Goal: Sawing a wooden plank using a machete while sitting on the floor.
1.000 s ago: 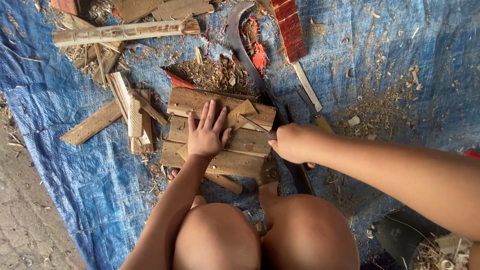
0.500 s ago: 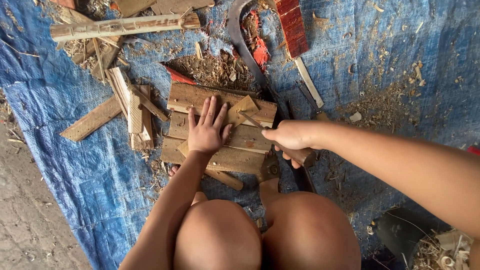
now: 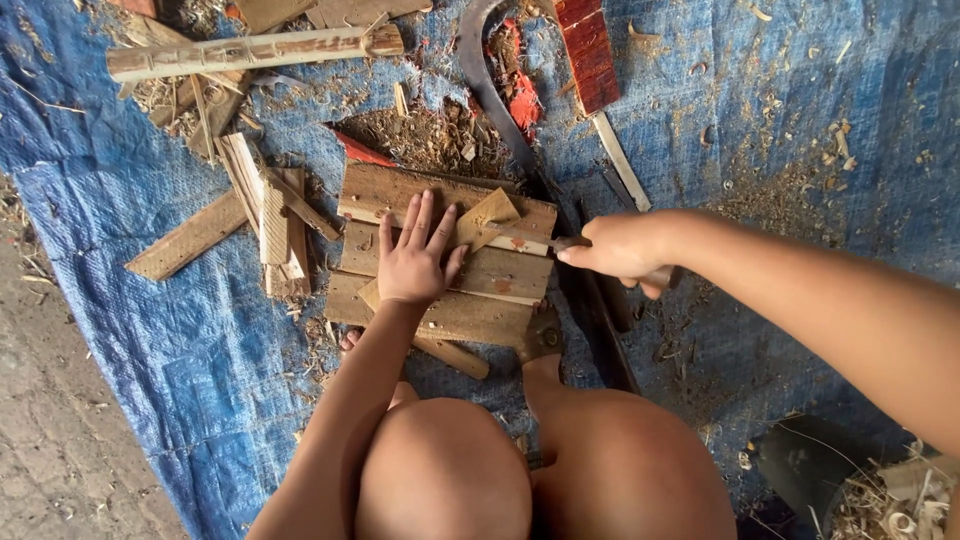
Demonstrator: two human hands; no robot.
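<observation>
My left hand point(image 3: 412, 258) lies flat, fingers spread, on a small pallet of wooden slats point(image 3: 445, 255) that rests on a blue tarp point(image 3: 150, 300). My right hand point(image 3: 622, 250) is closed around the handle of a thin tool point(image 3: 535, 240), whose tip reaches a small light wood piece point(image 3: 488, 214) on the slats beside my left fingers. My bare knees are at the bottom of the view, with a foot against the pallet's near edge.
Loose wood strips point(image 3: 270, 215) and an offcut point(image 3: 188, 238) lie left of the pallet. A wooden mallet or pole point(image 3: 250, 50) lies at the top. A curved blade point(image 3: 500, 100), a red block point(image 3: 588, 50) and shavings point(image 3: 430, 135) lie beyond. Bare ground point(image 3: 50, 440) borders the tarp at left.
My right hand has moved left and up toward the pallet, bringing the tool's tip onto the small wood piece. My left hand stays flat on the slats.
</observation>
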